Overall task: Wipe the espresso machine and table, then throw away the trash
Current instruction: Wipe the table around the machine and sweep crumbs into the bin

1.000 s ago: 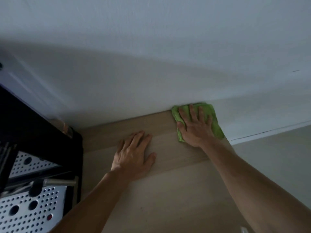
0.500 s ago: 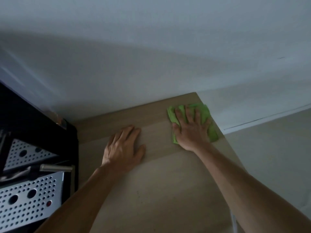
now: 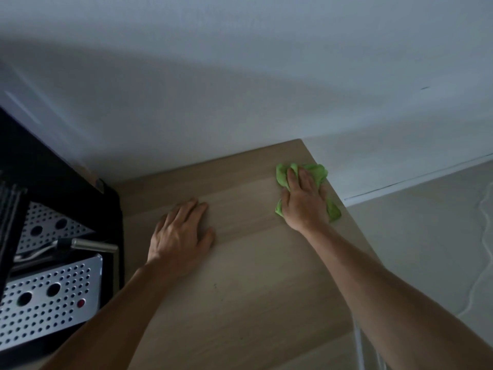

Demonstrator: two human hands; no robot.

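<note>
A green cloth (image 3: 317, 170) lies bunched on the light wooden table (image 3: 253, 289), close to its right edge and a little short of the far right corner. My right hand (image 3: 304, 204) lies on top of the cloth and presses it to the wood, fingers pointing at the wall. My left hand (image 3: 181, 233) rests flat on the bare tabletop in the middle, holding nothing. The espresso machine (image 3: 45, 297), black with perforated steel panels, stands at the left, with its steel wand (image 3: 93, 245) pointing right towards my left hand.
A white wall (image 3: 240, 89) runs along the table's far edge. Past the right edge lies pale floor with a white cable (image 3: 480, 263) on it. Small dark specks dot the wood (image 3: 214, 285) near my left forearm.
My right hand has drawn the cloth away from the wall, towards me along the right edge, and the cloth has bunched up. My left hand has stayed flat on the table.
</note>
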